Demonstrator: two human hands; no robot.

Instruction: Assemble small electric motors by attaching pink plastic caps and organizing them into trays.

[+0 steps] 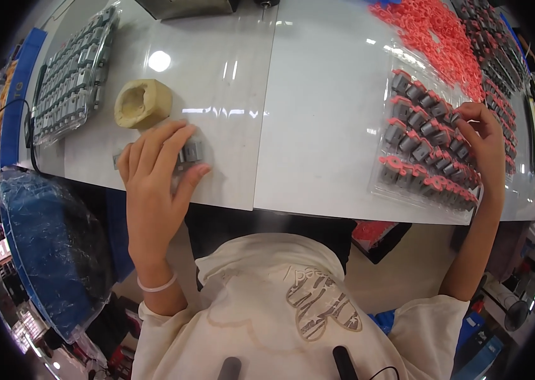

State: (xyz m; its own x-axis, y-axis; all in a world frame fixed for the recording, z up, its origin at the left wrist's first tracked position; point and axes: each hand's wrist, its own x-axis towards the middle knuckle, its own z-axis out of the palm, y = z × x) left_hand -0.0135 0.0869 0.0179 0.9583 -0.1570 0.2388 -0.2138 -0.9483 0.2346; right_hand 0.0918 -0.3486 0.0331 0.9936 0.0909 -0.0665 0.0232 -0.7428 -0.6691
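Observation:
On the left part of the table, my left hand (156, 171) curls over a short row of small grey block-shaped parts (192, 152). Its fingers lie along the far side and its thumb along the near side; the palm and fingers hide most of the row. Just beyond the fingertips stands a yellowish block with a hollow (143, 103). To the right, my right hand (484, 130) pinches one small dark grey part (454, 118) between thumb and fingertips, over a clear plastic tray (378, 180). Rows of grey parts with red ring pieces (420, 118) fill that tray.
A heap of loose red rings (438, 38) lies behind the tray, with more filled trays (501, 107) farther right. A clear tray of grey-white parts (71, 82) is at the far left. A metal box (188, 7) stands at the back. A plastic-covered blue chair back (52, 247) is beside the table.

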